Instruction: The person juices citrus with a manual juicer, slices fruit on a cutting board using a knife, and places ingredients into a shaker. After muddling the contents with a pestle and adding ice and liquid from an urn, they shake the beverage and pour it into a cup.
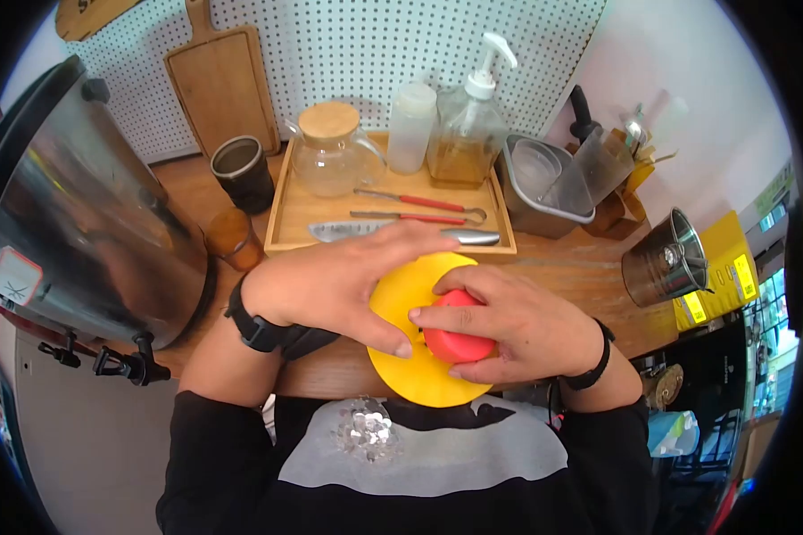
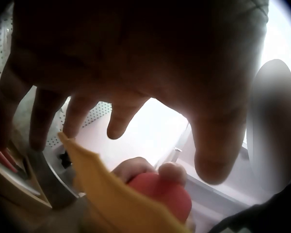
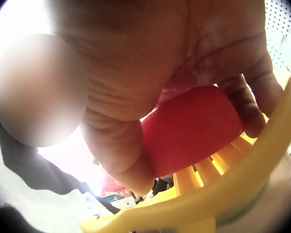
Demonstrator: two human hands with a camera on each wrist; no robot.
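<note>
A round yellow disc (image 1: 404, 373) tilts in front of the person's chest. Its rim curves across the right wrist view, with several yellow slats (image 3: 188, 180) inside it. The right hand (image 1: 513, 325) grips a red dome-shaped piece (image 1: 459, 334) over the disc's right half, fingers and thumb curled round its sides. In the right wrist view the red piece's lower edge comes right down to the slats. Over the disc's left side, the left hand (image 1: 335, 281) is spread with fingers extended and thumb apart. Nothing lies in its palm in the left wrist view.
Behind the hands, a wooden tray (image 1: 281, 214) holds a knife (image 1: 339, 231), red-handled tools (image 1: 428, 203), a glass pitcher (image 1: 330, 165) and bottles. A large metal dispenser (image 1: 107, 232) stands left. On the right are a grey bin (image 1: 544, 209) and a metal bucket (image 1: 660, 263).
</note>
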